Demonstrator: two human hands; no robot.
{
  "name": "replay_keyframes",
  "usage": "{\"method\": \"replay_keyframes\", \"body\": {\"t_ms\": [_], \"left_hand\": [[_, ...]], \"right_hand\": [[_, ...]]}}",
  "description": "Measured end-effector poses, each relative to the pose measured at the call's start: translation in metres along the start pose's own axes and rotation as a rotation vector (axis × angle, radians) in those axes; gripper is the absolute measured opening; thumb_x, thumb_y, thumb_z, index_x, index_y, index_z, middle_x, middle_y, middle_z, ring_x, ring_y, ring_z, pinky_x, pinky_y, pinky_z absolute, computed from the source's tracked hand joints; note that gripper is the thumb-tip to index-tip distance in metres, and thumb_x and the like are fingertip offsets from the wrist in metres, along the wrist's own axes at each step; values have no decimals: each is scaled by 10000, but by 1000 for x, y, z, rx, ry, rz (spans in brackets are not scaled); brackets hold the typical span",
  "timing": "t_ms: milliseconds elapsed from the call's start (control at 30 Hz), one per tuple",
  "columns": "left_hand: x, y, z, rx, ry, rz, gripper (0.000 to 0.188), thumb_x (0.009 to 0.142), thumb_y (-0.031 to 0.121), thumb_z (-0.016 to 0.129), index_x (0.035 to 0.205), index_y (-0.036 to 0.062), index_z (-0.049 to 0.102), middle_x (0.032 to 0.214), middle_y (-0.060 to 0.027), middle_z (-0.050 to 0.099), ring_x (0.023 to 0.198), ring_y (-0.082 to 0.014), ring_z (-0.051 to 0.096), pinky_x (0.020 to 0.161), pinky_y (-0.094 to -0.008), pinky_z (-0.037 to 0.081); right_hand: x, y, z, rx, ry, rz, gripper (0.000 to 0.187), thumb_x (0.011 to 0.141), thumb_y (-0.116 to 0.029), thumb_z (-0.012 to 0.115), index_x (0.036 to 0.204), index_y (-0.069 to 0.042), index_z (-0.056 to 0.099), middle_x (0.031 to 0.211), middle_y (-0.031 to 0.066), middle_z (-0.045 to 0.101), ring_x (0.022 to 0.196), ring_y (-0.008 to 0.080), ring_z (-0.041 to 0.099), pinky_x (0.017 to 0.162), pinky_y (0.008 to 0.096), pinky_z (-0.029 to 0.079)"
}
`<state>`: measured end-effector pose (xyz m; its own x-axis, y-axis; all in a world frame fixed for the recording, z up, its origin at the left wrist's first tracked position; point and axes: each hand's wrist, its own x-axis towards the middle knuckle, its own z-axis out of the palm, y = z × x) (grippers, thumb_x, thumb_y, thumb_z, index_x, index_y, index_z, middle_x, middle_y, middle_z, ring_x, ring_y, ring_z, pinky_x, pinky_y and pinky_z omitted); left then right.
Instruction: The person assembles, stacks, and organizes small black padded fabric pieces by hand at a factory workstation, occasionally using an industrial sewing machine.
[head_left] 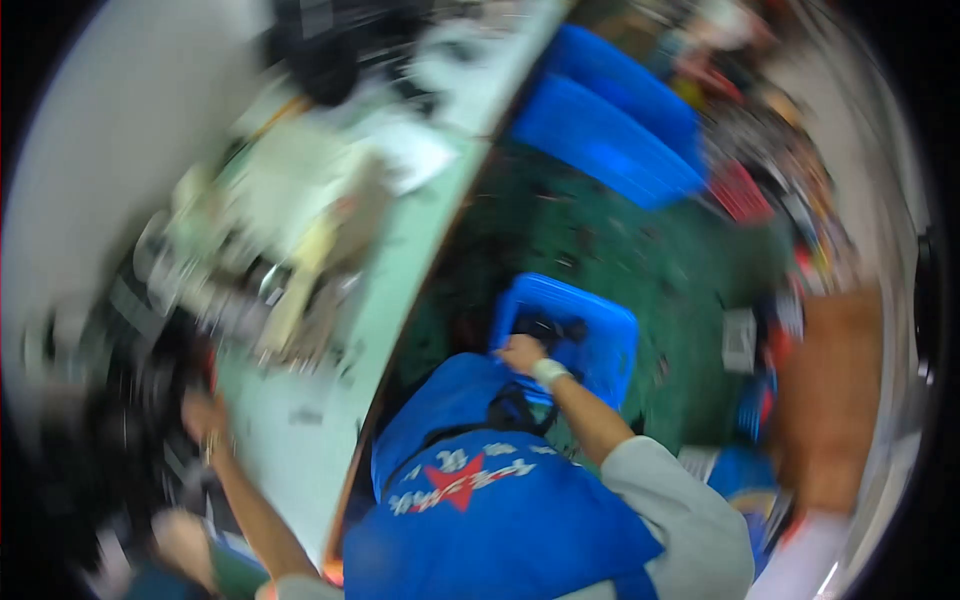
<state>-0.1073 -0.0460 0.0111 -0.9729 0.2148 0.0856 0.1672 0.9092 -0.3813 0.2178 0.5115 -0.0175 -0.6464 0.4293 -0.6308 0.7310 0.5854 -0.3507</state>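
My right hand point(522, 354) is at the left side of a blue plastic crate point(622, 350) on the floor, its fingers curled. Whether it grips the rim or something inside is too blurred to make out. Several dark pieces point(545, 328) lie in the crate beside that hand. Over on the left, my left hand point(205, 415) reaches to the edge of a pile of black items point(130, 400) on the pale green table point(285, 420). Motion smears its fingers, and I cannot see if it holds anything.
A pale green sewing machine point(290, 200) appears to stand on the table, blurred, with a white sheet point(415, 150) next to it. Large blue bins point(610, 130) and a red basket point(740, 192) are farther off on the dark green floor. Cardboard point(830, 390) stands at the right.
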Motion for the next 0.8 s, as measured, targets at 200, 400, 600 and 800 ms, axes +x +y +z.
{"method": "replay_keyframes", "body": {"t_ms": [200, 400, 600, 800], "left_hand": [[46, 42, 47, -224, -223, -180, 608, 638, 481, 724, 967, -15, 600, 944, -208, 658, 924, -357, 639, 788, -420, 511], [12, 47, 65, -387, -498, 205, 543, 700, 449, 716, 1058, 65, 581, 975, -200, 640, 955, -312, 599, 822, -440, 480], [-103, 114, 32, -472, -846, 521, 496, 761, 418, 707, 1150, 147, 562, 1006, -193, 621, 987, -267, 560, 856, -460, 448], [-215, 235, -147, -1854, -1070, 458, 269, 815, 305, 551, 953, 85, 619, 991, -79, 643, 936, -252, 611, 850, -413, 488]], "right_hand": [[-88, -28, 48, 365, 419, 90, 296, 790, -306, 594, 846, -23, 658, 844, 216, 645, 811, 386, 627, 735, 459, 502], [-156, 27, 103, 535, 587, 379, 304, 769, -317, 617, 832, -28, 687, 855, 213, 657, 838, 378, 635, 777, 449, 507], [-203, 38, 118, 742, 565, 343, 362, 796, -393, 626, 832, -39, 689, 846, 173, 676, 840, 340, 648, 781, 422, 510], [-234, 3, 56, 1084, 168, -161, 776, 801, -567, 638, 1236, 61, 501, 1095, 210, 627, 1016, 252, 615, 875, 343, 477]]}}
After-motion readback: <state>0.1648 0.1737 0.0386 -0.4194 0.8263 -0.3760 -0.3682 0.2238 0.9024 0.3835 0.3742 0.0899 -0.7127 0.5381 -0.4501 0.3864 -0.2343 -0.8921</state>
